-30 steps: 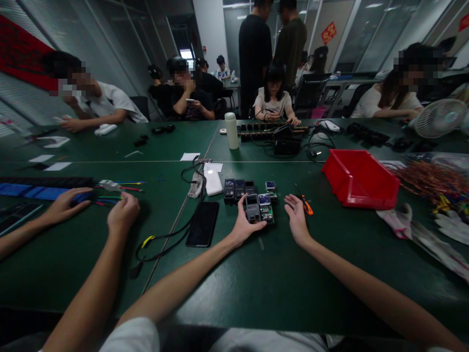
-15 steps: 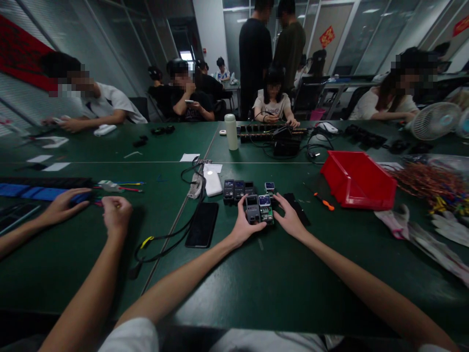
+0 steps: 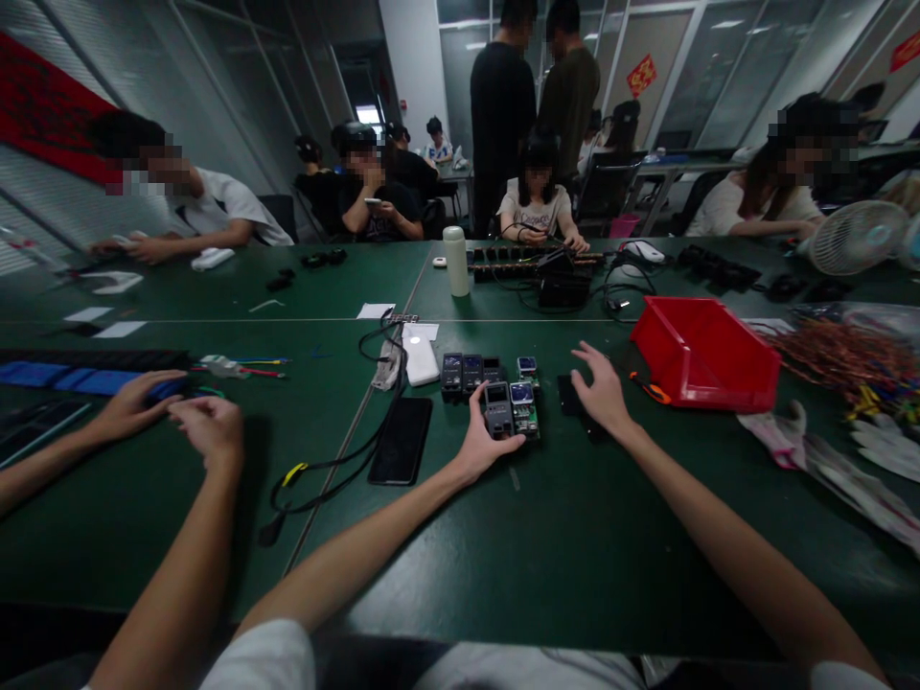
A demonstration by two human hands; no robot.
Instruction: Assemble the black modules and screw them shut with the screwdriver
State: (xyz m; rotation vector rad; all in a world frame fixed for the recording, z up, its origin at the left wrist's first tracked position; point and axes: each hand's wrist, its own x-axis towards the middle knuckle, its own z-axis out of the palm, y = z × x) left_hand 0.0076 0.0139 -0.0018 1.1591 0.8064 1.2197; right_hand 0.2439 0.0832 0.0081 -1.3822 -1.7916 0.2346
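Note:
My left hand (image 3: 485, 443) rests on the table, fingers along the left side and thumb across the near end of a small dark grey device with a screen (image 3: 497, 410). Touching that device on its right is a bare green circuit board with a screen (image 3: 524, 410). A second small board with a screen (image 3: 527, 366) lies just behind. Several similar dark boxes (image 3: 471, 372) stand in a row behind my left hand. My right hand (image 3: 602, 391) is open, fingers spread, above a flat black piece (image 3: 571, 395), with nothing visible in it.
An orange-handled tool (image 3: 653, 389) lies beside a red bin (image 3: 708, 355). Left of my hands are a black phone (image 3: 400, 441), a white power bank (image 3: 420, 356) and a cable. A co-worker's hands (image 3: 208, 426) work at far left. Gloves (image 3: 772, 436) and wires lie right.
My right hand has moved right, away from the circuit board, toward the black piece and the orange-handled tool. My left hand has stayed at the grey device.

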